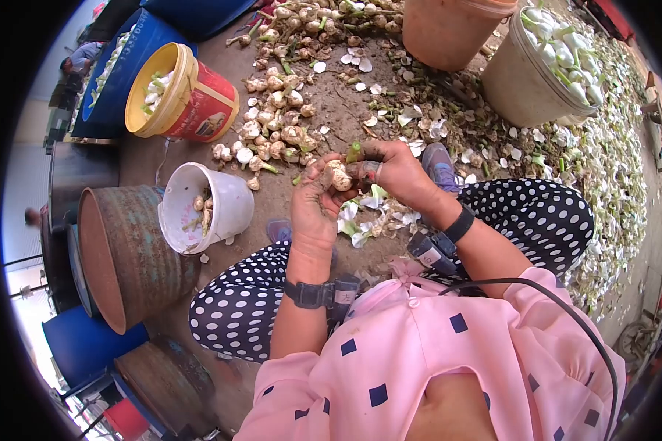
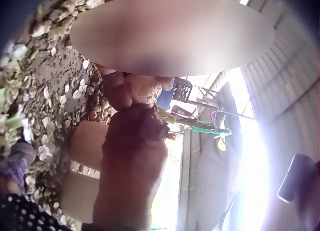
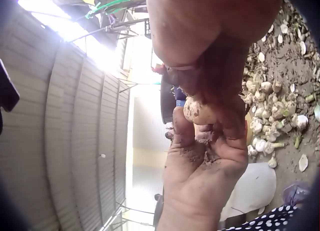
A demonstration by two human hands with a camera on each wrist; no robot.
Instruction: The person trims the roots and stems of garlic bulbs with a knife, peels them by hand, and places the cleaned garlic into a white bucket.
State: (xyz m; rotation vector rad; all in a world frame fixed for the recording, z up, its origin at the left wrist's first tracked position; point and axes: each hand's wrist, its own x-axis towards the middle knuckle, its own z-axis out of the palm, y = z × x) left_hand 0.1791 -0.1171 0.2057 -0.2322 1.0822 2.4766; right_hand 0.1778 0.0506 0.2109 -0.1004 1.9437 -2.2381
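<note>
A soil-marked garlic bulb (image 1: 339, 176) with a short green stem (image 1: 354, 152) is held between both hands in front of the knees. The left hand (image 1: 315, 202) curls its fingers round the bulb from the left. From the right, the right hand (image 1: 396, 170) pinches at the bulb and stem with thumb and fingers. In the right wrist view, the bulb (image 3: 196, 111) shows between the left hand's fingers and thumb, with the right hand (image 3: 210, 46) over it. The left wrist view shows part of the bulb (image 2: 145, 88) above the right hand (image 2: 135, 141).
Unpeeled garlic (image 1: 276, 121) lies heaped ahead. A white bucket (image 1: 232, 209) with a few bulbs stands left, a yellow-and-red bucket (image 1: 217, 110) behind it. Peeled garlic fills a cream bucket (image 1: 518, 84) at the back right. Skins (image 1: 610, 198) cover the ground at right.
</note>
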